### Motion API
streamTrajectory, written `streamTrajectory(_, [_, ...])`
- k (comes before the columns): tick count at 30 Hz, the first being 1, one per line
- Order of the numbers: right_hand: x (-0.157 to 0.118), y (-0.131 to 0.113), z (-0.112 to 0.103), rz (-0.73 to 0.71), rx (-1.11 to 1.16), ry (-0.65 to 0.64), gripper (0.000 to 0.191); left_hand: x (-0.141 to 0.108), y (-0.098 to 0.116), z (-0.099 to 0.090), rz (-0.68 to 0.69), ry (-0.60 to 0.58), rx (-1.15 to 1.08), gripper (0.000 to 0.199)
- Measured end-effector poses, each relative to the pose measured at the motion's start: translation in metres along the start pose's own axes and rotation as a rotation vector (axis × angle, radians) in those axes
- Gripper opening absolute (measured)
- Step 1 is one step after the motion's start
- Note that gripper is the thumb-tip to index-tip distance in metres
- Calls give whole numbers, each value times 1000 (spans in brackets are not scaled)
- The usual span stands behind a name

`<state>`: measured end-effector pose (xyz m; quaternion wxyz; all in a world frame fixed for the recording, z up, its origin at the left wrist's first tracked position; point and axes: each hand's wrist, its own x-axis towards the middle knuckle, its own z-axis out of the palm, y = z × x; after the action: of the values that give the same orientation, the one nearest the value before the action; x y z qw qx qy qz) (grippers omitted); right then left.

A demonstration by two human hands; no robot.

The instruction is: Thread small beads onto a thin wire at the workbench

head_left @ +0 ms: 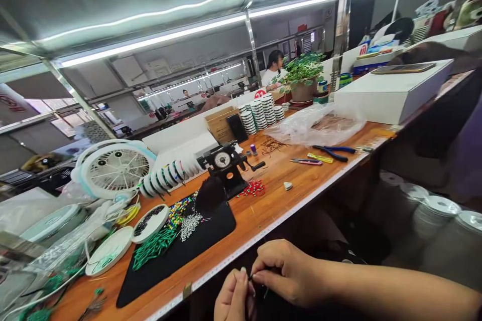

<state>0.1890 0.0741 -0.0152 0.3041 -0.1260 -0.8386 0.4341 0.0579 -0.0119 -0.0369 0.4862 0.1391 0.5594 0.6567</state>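
My left hand (pixel 234 296) and my right hand (pixel 286 273) are close together below the table's front edge. Their fingertips pinch a small dark strand (pixel 251 277), too thin and shadowed to identify. Beyond the edge lies a black mat (pixel 211 230) holding a heap of green bugle beads (pixel 154 247), mixed coloured beads (pixel 178 212) and a silvery pile of small pieces (pixel 191 225). A round white spool (pixel 150 223) rests at the mat's upper edge. Neither hand touches the mat or the spool.
A measuring strip (pixel 248 241) runs along the wooden bench's edge. On the bench are a black dial instrument (pixel 223 160), blue-handled pliers (pixel 333 152), a craft knife (pixel 306 161), a plastic bag (pixel 316 125), a fan (pixel 115 169) and stacked spools (pixel 258 114). A co-worker (pixel 273 67) sits farther back.
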Motion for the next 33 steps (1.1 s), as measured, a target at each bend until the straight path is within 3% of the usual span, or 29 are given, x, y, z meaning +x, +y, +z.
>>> streamTrajectory(5, [2, 1, 2, 17, 28, -5, 19, -5, 0, -3, 67, -66, 55, 49])
streamTrajectory(11, [6, -1, 4, 114, 186, 25, 19, -8, -1, -3, 383, -49, 287, 49])
streamTrajectory(17, [6, -4, 1, 128, 201, 2, 16, -9, 2, -3, 342, -45, 256, 49])
streamTrajectory(25, [6, -5, 4, 146, 159, 47, 14, -10, -1, -1, 436, -19, 308, 48])
streamTrajectory(33, [7, -3, 1, 172, 226, 7, 15, -11, -1, 0, 416, 1, 237, 47])
